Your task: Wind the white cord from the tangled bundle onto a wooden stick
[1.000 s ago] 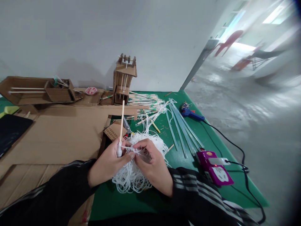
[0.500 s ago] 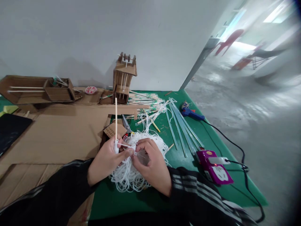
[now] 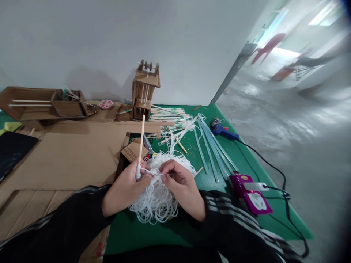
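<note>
My left hand [image 3: 128, 186] is closed around the lower part of a thin wooden stick [image 3: 142, 138], which points up and leans slightly right. White string is wound round the stick's lower end [image 3: 138, 171]. From there a strand runs across to my right hand [image 3: 182, 180], whose thumb and fingers pinch the string. Beneath both hands lies a large loose heap of white string [image 3: 156, 204], partly covered by them. Scissors [image 3: 148, 144] lie just behind the heap, beside a small cardboard piece [image 3: 134, 149].
Wooden sticks [image 3: 172, 117] in wrappers lie at the back, with clear glue sticks [image 3: 212, 146] to their right. A blue glue gun [image 3: 225, 132] and a purple power box [image 3: 251, 195] sit near the table's right edge. Cardboard structures [image 3: 144, 91] stand by the wall.
The stick's top has shifted right and it now leans that way. My right hand has moved slightly right, with the string stretched between the hands.
</note>
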{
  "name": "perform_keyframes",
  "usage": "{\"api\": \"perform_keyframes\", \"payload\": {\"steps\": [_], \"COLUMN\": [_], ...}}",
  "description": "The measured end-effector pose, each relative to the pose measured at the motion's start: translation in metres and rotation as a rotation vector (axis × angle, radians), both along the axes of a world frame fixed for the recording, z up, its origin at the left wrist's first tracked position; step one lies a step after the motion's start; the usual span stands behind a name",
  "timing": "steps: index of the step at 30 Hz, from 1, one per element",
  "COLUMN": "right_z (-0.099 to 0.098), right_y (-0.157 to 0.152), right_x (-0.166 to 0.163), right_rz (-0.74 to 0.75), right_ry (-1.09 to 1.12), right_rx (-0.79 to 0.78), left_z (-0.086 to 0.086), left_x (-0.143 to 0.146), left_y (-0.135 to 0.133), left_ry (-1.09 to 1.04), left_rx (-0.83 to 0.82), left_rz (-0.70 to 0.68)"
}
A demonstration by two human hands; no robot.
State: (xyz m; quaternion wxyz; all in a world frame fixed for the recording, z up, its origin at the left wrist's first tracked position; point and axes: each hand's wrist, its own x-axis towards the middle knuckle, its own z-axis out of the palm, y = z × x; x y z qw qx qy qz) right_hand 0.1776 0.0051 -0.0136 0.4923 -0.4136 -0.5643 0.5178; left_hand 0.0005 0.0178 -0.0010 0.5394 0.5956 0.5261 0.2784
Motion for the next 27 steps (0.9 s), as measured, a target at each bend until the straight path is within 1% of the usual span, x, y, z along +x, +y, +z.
{"api": "perform_keyframes", "payload": {"steps": [3,8,10,12,13,17,19,25,27], "right_z": [0.0012,-0.0005,-0.0017,-0.0027,-0.003,-0.0031,-0.0031,-0.0055,-0.0057], "right_y": [-0.0005,-0.0027,-0.0035,-0.0045,-0.005,-0.0063,-0.0063,-0.0048,-0.0046], "right_x": [-0.0019,-0.0023,-0.002,-0.0021,-0.0024,-0.0035,-0.0034,-0.0013,-0.0004], "right_rz": [0.008,-0.042,-0.018,0.027,0.044,0.07,0.08,0.047,0.06], "right_ry": [0.066,0.053,0.058,0.064,0.061,0.061,0.061,-0.051,-0.076], "right_rx": [0.033,0.124,0.128,0.1,0.079,0.016,0.005,-0.021,-0.037], "left_z": [-0.0022,-0.0034,-0.003,-0.0021,-0.0016,0.0008,0.0018,0.0028,0.0026], "left_x": [0.0001,0.0015,0.001,-0.0005,-0.0014,-0.0035,-0.0029,-0.0002,-0.0007], "left_y": [0.0,0.0006,0.0007,0.0008,0.0008,0.0012,0.0015,0.0028,0.003], "left_ry": [-0.003,-0.089,-0.13,-0.164,-0.176,-0.187,-0.179,-0.175,-0.158], "left_rx": [-0.014,-0.087,-0.157,-0.216,-0.215,-0.11,-0.096,-0.083,-0.075], "left_rz": [0.005,0.002,0.001,-0.002,-0.008,-0.077,-0.091,-0.051,-0.028]}}
